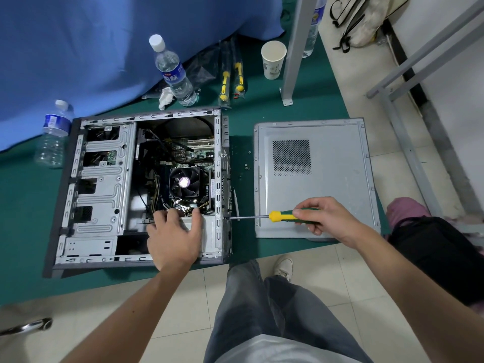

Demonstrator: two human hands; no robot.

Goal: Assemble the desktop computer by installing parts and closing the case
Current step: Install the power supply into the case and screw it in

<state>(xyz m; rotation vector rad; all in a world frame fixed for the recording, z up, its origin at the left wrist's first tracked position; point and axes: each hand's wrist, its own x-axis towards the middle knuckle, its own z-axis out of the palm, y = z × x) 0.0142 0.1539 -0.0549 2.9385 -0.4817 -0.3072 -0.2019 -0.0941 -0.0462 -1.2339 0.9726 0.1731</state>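
While the left hand (174, 238) presses flat on the power supply (207, 231) inside the case (104, 163), the right hand (320, 214) grips a screwdriver (280, 216) against its rear edge.

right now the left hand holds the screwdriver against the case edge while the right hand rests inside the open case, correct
Not quite: the hands are swapped. In the head view the right hand holds the screwdriver against the case edge, while the left hand rests inside the open case.
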